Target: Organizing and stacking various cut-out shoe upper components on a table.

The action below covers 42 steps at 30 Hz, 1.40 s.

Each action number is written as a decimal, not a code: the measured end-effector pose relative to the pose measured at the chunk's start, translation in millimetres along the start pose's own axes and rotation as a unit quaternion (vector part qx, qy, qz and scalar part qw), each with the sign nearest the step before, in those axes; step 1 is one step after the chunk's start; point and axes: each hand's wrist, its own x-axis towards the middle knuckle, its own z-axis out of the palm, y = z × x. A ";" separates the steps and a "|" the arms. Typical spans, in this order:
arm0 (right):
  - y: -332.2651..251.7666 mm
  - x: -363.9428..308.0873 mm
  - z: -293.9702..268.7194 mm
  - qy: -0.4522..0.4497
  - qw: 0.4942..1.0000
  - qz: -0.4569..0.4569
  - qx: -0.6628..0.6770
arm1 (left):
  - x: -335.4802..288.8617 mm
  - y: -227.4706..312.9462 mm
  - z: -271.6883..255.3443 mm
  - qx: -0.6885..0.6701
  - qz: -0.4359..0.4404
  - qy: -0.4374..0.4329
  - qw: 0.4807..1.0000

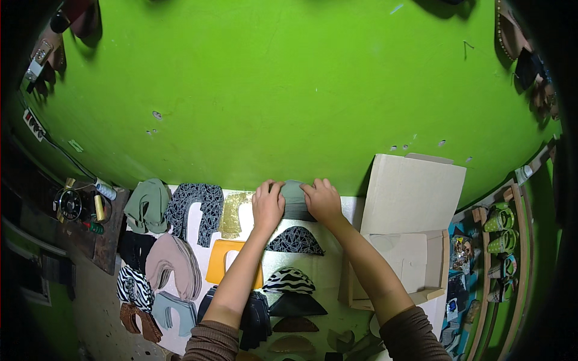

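Note:
At the far edge of the table, against the wall, lies a stack of grey-green half-round cut pieces (pixel 295 195). My left hand (pixel 268 206) grips its left side and my right hand (pixel 323 203) its right side, fingers bent over the edges. Just nearer sits a half-round stack in black with a pale line pattern (pixel 297 241). Below it come a zebra-striped half-round stack (pixel 289 280), a plain black one (pixel 297 305) and a brown one (pixel 295 325). Left of my left hand is a gold U-shaped piece (pixel 233 216).
U-shaped stacks in patterned black (pixel 195 207), yellow (pixel 224 256), pink (pixel 173 265) and green (pixel 147 206) cover the table's left. An open cardboard box (pixel 415 198) stands right of my right arm. Beyond it is a rack of green sandals (pixel 501 240). A sewing machine wheel (pixel 70 204) shows at far left.

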 end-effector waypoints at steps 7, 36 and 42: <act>-1.5 4.3 -2.4 -0.009 0.999 -0.026 -0.043 | -3.5 4.9 -4.1 -0.044 -0.058 -0.062 0.995; -3.0 -329.7 -225.3 -0.070 0.982 0.001 0.173 | -302.7 251.5 -70.8 -0.110 0.101 -0.145 0.978; 22.3 -397.2 -204.9 -0.134 0.976 0.098 0.143 | -366.7 275.9 -37.1 -0.153 -0.063 -0.203 0.965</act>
